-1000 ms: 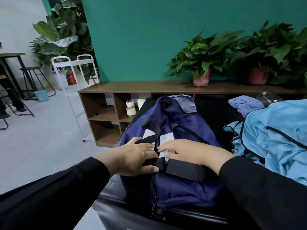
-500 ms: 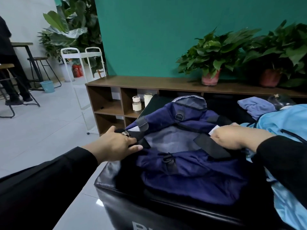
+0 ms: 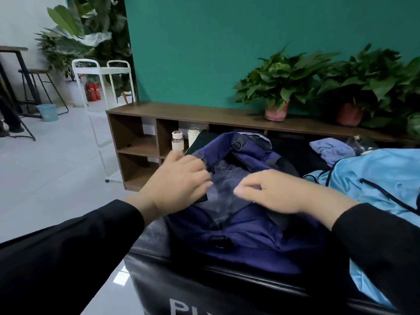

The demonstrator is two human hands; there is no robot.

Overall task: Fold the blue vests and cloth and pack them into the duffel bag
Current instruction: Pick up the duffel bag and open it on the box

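Note:
A navy duffel bag (image 3: 250, 242) lies open on a black padded bench (image 3: 204, 289), its grey lining showing. My left hand (image 3: 179, 180) curls its fingers over the bag's left rim by a black strap. My right hand (image 3: 272, 192) lies over the opening with fingers stretched toward the left, blurred by motion. A heap of light blue vests (image 3: 375, 176) with black trim sits right of the bag. Behind them lies a crumpled blue cloth (image 3: 331, 148).
A low wooden shelf unit (image 3: 204, 114) runs behind the bench, with two jars (image 3: 177, 143) in a cubby and potted plants (image 3: 279, 83) on top. A white cart (image 3: 100, 71) stands at the left on the tiled floor.
My right hand has moved from the bag's right side to over the opening. My left hand has shifted up along the left rim. The bag's mouth stands wider than one second ago.

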